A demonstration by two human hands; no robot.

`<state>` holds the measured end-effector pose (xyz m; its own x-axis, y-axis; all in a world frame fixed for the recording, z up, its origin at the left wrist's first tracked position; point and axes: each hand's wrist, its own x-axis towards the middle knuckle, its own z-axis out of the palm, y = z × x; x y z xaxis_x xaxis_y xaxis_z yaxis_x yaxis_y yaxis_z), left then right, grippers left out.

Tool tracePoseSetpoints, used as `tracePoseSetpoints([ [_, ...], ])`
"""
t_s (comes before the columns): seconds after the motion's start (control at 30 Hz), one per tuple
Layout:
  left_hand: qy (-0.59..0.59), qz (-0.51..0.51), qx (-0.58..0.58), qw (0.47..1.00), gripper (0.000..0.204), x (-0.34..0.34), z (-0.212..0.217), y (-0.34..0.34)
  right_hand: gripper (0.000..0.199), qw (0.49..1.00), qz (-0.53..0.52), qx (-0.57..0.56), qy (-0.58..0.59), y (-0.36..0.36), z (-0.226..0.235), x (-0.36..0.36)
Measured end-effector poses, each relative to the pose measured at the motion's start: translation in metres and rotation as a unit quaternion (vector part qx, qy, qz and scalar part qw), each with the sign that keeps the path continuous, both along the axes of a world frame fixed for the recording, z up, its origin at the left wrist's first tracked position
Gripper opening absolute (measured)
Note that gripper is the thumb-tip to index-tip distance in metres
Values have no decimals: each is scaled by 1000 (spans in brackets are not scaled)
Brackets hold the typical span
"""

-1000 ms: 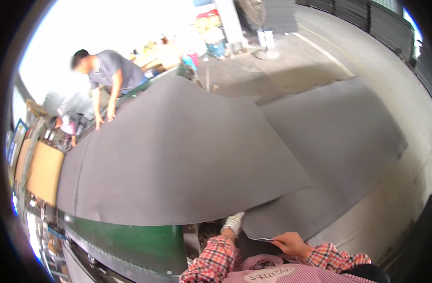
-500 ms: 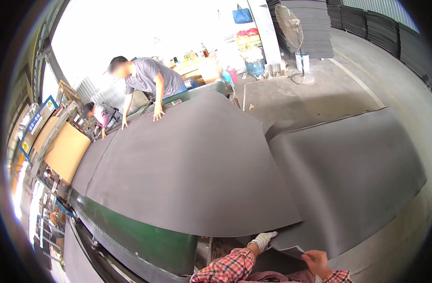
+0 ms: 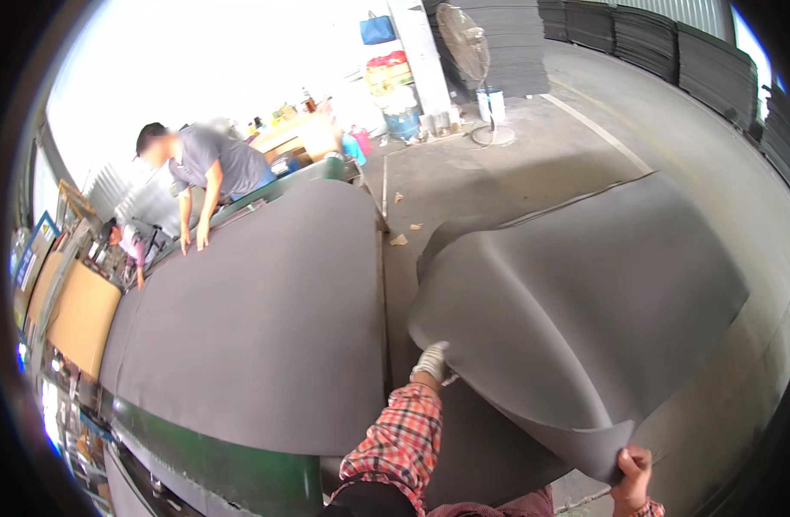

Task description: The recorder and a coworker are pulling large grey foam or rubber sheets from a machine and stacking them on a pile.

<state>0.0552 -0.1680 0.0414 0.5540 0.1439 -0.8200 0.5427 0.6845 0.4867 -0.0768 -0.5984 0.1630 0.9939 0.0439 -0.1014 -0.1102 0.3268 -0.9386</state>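
The sheet (image 3: 636,302) lies ahead of both hands, beside the end of the table (image 3: 214,461), its near edge curled up and its far part spread out to the right. The right hand (image 3: 633,476) is clamped on the near corner, thumb on top. The gloved left hand (image 3: 433,362) meets the left part of the same edge; whether its grip is closed, I cannot tell. So the edge spans the two hands slantwise, the left one farther out and nearer the table. A raised ridge runs from near the right hand away and leftward; the curl makes the long axis hard to judge. A second sheet (image 3: 265,319) covers the table, a narrow gap apart.
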Motion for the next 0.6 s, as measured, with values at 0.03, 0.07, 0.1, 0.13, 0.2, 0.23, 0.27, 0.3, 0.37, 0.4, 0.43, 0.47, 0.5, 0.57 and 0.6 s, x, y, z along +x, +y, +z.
tracePoseSetpoints([
  [0.03, 14, 16, 13, 1000, 48, 12, -8, 14, 20, 1000, 6, 25, -5, -20, -4, -7],
  [0.07, 27, 33, 24, 999, 47, 27, -18, 27, 21, 999, 13, 48, -11, -35, 2, -15],
  [0.1, 77, -60, 103, 990, 45, 41, -24, 47, 11, 999, -8, 24, 29, -42, 16, -25],
  [0.13, 126, -148, 182, 964, 43, 55, -31, 63, 14, 997, -25, 1, 69, -45, 28, -35],
  [0.2, 107, -151, 330, 926, 29, 90, 11, 30, 16, 996, -3, -76, 50, -43, 27, -35],
  [0.23, 57, -333, 650, 680, 19, 109, -12, 94, 13, 990, 128, -55, 13, -35, 24, -29],
  [0.27, 33, -468, 832, 298, 13, 114, -25, 176, 15, 964, 265, -27, -25, -21, 20, -18],
  [0.3, 0, -378, 903, 204, 14, 145, 1, 173, 25, 963, 265, -47, 10, 8, 41, -8],
  [0.37, -71, -419, 892, 154, 18, 201, 119, 122, 26, 964, 265, -35, 10, 50, 59, 0],
  [0.4, -133, -334, 878, 315, 20, 213, 155, 121, 26, 957, 289, -6, -3, 75, 65, 6],
  [0.43, -190, -265, 903, 282, 22, 201, 209, 83, 27, 955, 295, 14, -16, 95, 71, 12],
  [0.47, -157, -287, 869, 371, 27, 187, 249, 96, 27, 946, 320, 49, -33, 121, 75, 14],
  [0.5, -153, -168, 889, 397, 24, 170, 272, 138, 28, 926, 363, 94, -49, 150, 79, 15],
  [0.57, -18, -329, 937, 113, 30, 164, 300, 190, 29, 906, 393, 142, -71, 200, 79, 26],
  [0.6, -113, -192, 909, 353, 30, 144, 317, 237, 29, 889, 419, 165, -85, 226, 84, 22],
])
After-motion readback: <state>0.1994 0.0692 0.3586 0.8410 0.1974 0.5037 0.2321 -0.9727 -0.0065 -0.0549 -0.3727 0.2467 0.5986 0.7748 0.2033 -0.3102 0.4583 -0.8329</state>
